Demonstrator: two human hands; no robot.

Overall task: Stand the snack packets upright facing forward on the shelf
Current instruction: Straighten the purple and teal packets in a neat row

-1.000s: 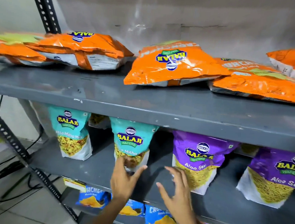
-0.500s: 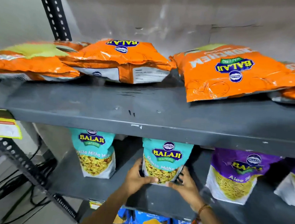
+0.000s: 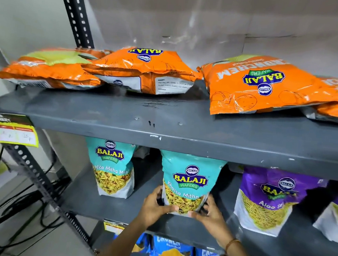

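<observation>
A grey metal shelf (image 3: 184,133) carries orange packets (image 3: 264,85) lying flat on its upper level; below, purple packets (image 3: 267,200) stand beside two teal ones. The left hand (image 3: 155,207) and right hand (image 3: 210,214) clasp the lower corners of the upright, forward-facing teal packet (image 3: 189,182)

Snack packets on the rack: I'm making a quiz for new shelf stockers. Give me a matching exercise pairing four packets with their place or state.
Column 1:
1. Orange packets
2. Middle teal packet
3. Purple packet
4. Blue packets

Column 2:
A. Upright, right of the hands
B. Lowest shelf in view
C. Lying flat, top shelf
D. Held at its base by left hand and right hand

Pairs: 1-C, 2-D, 3-A, 4-B
</observation>
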